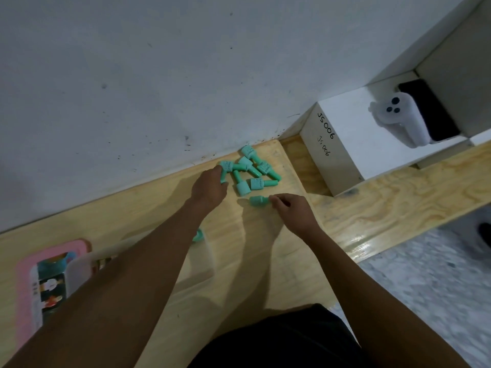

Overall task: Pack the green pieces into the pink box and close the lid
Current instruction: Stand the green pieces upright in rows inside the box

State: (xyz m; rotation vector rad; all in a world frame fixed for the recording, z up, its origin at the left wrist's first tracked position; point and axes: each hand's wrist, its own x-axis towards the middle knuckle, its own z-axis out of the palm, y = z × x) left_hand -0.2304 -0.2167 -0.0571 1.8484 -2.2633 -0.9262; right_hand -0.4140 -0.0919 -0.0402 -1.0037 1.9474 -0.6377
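Observation:
Several green pieces (249,170), shaped like small bottles, lie in a heap on the wooden table (372,208) by the wall. My left hand (210,188) is closed on one green piece (225,170) at the heap's left side. My right hand (292,208) pinches the end of another green piece (259,201) lying apart in front of the heap. One more green piece (198,235) peeks out beside my left forearm. The pink box (53,282) lies at the lower left, its pink lid open beside a translucent tray (79,264); my left arm hides part of it.
A white box (350,144) marked JS006 stands to the right of the heap, with a white controller (398,118) on it. The grey wall (159,75) runs along the table's far edge. Speckled floor (438,288) shows at the right.

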